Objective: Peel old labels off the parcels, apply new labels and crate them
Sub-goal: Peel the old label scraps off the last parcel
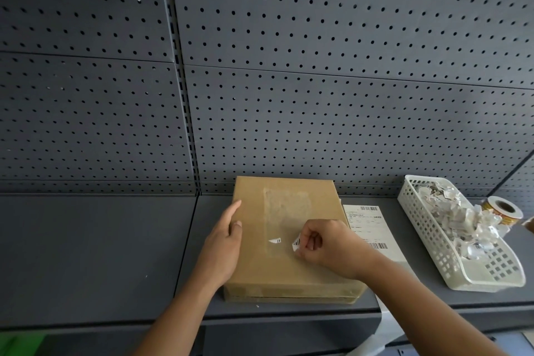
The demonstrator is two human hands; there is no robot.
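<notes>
- Right hand (323,243) pinches a label scrap (296,244) against the parcel (286,269) beneath it.
- Left hand (224,243), fingers straight, braces the parcel's side.
- Peeling seems nearly done; another fragment (275,240), just left of the pinching hand, needs picking next.

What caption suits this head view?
Left hand steadies the parcel; right hand pinches a torn label scrap.

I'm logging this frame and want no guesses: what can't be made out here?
Head view: print on the new label is too small; the right hand covers part of it.
Head view: the label scrap that hand pinches over the parcel is too small to read.
Head view: the tape roll sits partly behind the basket of scraps.
Head view: a green thing at the bottom left corner is blurred and cut off.
</notes>
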